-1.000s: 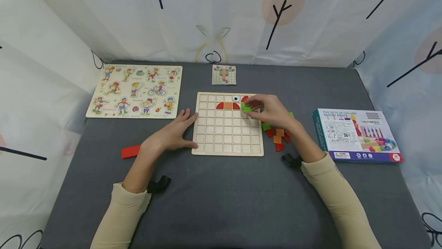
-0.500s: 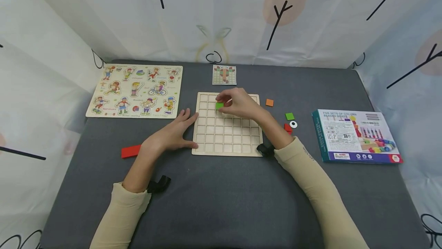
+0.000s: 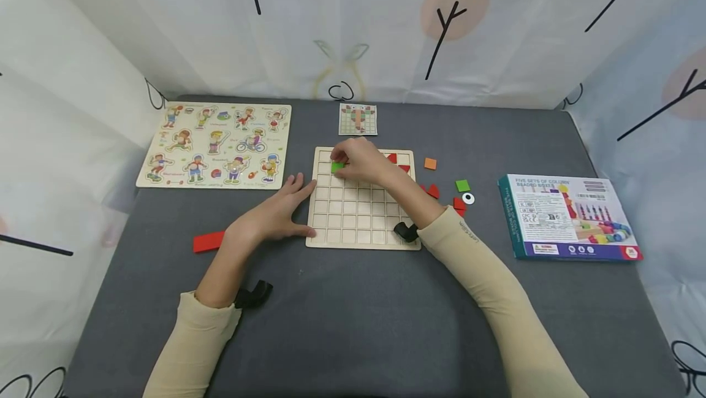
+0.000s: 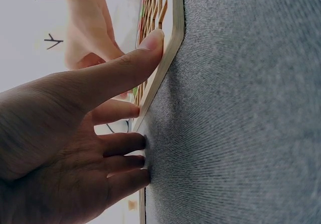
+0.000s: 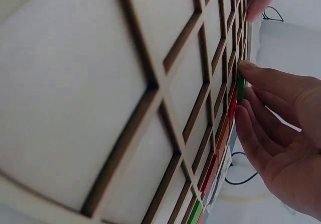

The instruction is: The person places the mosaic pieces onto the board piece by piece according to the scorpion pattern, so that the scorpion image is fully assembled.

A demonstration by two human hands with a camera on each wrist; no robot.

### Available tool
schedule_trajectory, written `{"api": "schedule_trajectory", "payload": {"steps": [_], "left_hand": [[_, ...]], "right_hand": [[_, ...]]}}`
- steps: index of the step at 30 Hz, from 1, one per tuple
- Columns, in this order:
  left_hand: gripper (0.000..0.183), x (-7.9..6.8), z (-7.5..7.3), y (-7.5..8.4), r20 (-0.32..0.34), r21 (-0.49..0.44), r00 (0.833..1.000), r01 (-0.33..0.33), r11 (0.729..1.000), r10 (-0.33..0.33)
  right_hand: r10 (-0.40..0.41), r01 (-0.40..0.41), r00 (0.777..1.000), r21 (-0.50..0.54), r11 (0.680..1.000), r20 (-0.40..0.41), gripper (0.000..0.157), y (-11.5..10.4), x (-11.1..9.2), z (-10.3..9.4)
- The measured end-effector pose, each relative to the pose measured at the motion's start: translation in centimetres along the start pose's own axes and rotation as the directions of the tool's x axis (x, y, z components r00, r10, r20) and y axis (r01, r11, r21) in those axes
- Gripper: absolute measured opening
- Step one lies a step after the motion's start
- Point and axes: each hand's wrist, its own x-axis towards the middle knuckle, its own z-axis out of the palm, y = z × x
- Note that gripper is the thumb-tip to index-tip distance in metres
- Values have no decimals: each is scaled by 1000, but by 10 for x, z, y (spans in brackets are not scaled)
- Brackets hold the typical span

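My right hand [image 3: 361, 162] pinches a green square tile [image 3: 337, 167] over the upper left part of the wooden grid board [image 3: 364, 223]. In the right wrist view, thumb and fingers hold this tile [image 5: 241, 87] at the grid's surface; whether it is seated in a cell I cannot tell. Red pieces [image 5: 209, 174] and another green tile [image 5: 194, 214] sit in the cells beyond; the hand and forearm hide some of that row from the head camera. My left hand [image 3: 273, 211] rests against the board's left edge, fingers spread, its thumb [image 4: 153, 40] on the rim.
Right of the board lie loose tiles: an orange square [image 3: 430, 164], a green square [image 3: 463, 186], a white ring-like disc [image 3: 468, 199] and red pieces [image 3: 459, 203]. A pattern card [image 3: 357, 119], picture board [image 3: 215, 146], red strip [image 3: 208, 242] and box [image 3: 573, 217] surround it.
My right hand has travelled left across the board with a green tile, from its right side to its upper left. My left hand has stayed put.
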Motion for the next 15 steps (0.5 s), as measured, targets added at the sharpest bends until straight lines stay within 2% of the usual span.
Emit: {"api": "schedule_trajectory", "payload": {"steps": [7,15], "left_hand": [[110,-2,-1,1,2,-7,1000,-6,1000,6],[112,-1,1,-2,-9,-14,1000,-10,1000,10]], "right_hand": [[-5,5,1000,-10,1000,4,31,-4,-5,0],[-44,45,999,35,998,-29,33,5,-28,-10]]}}
